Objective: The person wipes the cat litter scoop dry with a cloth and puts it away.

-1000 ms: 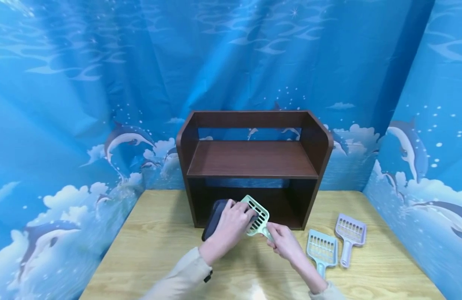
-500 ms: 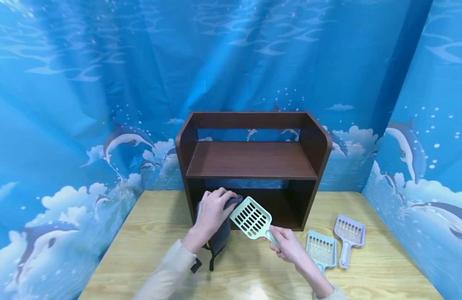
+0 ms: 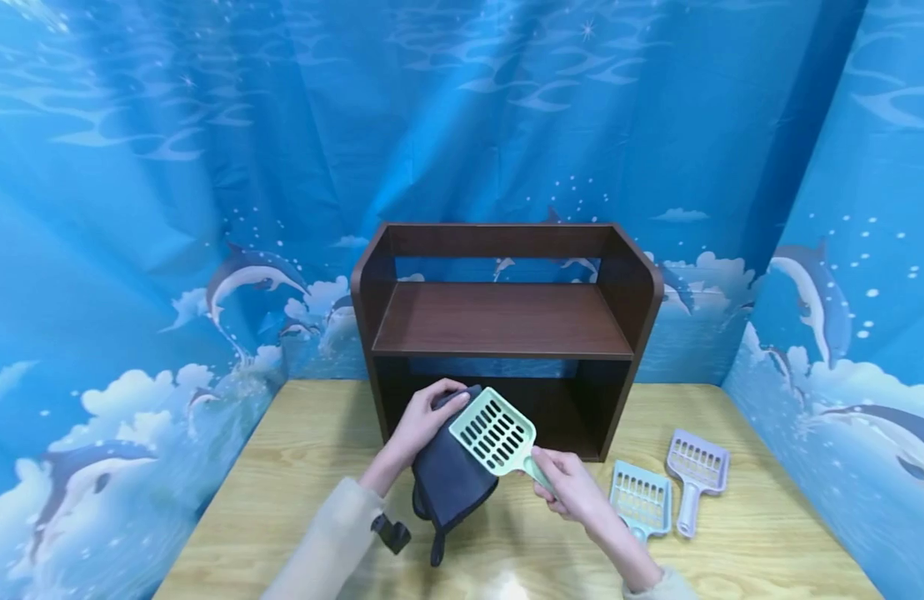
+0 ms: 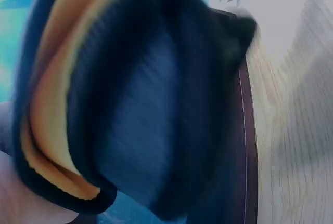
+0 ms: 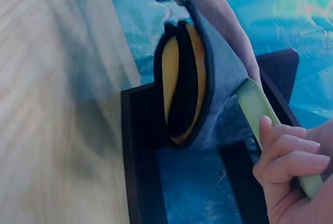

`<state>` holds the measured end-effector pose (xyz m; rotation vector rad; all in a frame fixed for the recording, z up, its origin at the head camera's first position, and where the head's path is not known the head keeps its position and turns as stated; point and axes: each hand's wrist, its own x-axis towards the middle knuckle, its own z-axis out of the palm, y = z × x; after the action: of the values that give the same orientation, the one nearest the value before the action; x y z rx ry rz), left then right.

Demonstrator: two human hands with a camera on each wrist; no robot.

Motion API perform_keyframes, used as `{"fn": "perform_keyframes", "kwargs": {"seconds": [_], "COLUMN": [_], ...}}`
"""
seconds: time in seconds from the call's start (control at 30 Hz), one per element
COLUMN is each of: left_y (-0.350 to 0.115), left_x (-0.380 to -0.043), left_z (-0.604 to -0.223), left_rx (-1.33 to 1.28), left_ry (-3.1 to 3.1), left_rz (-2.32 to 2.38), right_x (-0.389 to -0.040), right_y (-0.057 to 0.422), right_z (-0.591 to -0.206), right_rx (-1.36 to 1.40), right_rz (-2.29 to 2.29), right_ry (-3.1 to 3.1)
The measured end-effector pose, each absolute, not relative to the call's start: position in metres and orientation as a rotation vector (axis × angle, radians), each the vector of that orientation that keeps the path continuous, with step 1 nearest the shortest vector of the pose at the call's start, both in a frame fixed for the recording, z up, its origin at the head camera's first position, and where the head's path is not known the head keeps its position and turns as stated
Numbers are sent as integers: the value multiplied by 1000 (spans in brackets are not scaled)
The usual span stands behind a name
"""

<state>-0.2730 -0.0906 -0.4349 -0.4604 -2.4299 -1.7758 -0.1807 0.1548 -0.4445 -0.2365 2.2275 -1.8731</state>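
My left hand [image 3: 420, 425] holds a dark blue pouch [image 3: 454, 483] by its upper end, in front of the shelf. In the left wrist view the pouch [image 4: 140, 115] is unzipped at one side, and its orange lining shows. My right hand [image 3: 572, 486] grips a pale green slotted litter scoop [image 3: 525, 461] by the handle. The scoop's head lies against the pouch's face, or just in front of it. Seen from the right wrist, my fingers curl round the handle and the scoop [image 5: 255, 107] is edge-on beside the pouch [image 5: 221, 86].
A dark brown two-level shelf [image 3: 502, 317] stands at the back of the wooden table [image 3: 282, 475]. A light blue litter scoop [image 3: 641, 493] and a purple one [image 3: 699, 461] lie at the right. A blue dolphin-print curtain [image 3: 282, 167] surrounds the table.
My left hand has moved left off the scoop's head and turned the pouch so its broad face shows. The right hand holds the green scoop nearly still, its head shifted slightly left.
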Motion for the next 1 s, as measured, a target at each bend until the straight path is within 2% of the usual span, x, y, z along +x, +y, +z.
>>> {"fn": "perform_keyframes", "kwargs": {"seconds": [0.2, 0.57, 0.83, 1.0], "left_y": [-83, -84, -85, -90], "left_x": [-281, -261, -273, -283], "left_z": [-440, -442, -438, -437], "left_rx": [-382, -300, -264, -444], "left_ry": [-2419, -2396, -2418, -2504], "left_rz": [-1821, -1915, -1793, -1719], "right_x": [-177, -190, -189, -191], "right_y": [149, 163, 157, 162], "right_z": [-449, -447, -454, -456], "right_rx": [-280, -127, -359, -498], "right_rz": [-1834, -1880, -1767, -1680], "right_ry": [2240, 2301, 2244, 2231]}}
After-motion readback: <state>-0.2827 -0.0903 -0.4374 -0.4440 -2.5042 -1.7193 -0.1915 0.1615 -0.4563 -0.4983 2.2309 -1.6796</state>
